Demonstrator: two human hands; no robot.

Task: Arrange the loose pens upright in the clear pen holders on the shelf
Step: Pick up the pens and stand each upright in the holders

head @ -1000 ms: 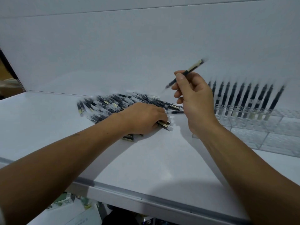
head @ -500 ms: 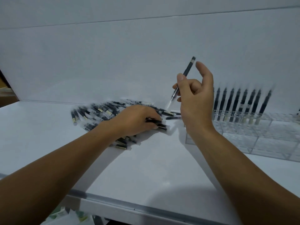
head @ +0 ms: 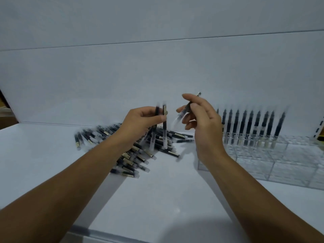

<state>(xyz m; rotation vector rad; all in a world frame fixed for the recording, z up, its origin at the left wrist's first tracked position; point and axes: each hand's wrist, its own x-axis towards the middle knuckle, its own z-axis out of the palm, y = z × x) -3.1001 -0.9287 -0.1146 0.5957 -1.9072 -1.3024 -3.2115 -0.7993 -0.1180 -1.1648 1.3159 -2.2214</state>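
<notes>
A heap of loose black pens (head: 133, 151) with clear caps lies on the white shelf (head: 157, 199), left of centre. My left hand (head: 140, 121) is raised above the heap and pinches two pens (head: 164, 130) that hang nearly upright. My right hand (head: 201, 123) holds one pen (head: 185, 109) tilted, its black end up to the right. The clear pen holder (head: 284, 162) stands at the right. Several pens (head: 252, 127) stand upright in its back row.
A white back wall (head: 157, 76) rises behind the shelf. The shelf's front edge (head: 98, 233) runs along the bottom. A yellow and black object (head: 320, 135) shows at the far right edge.
My left hand has lifted off the heap with two pens pinched upright. My right hand has tilted its pen down and lowered it slightly. The camera view has shifted.
</notes>
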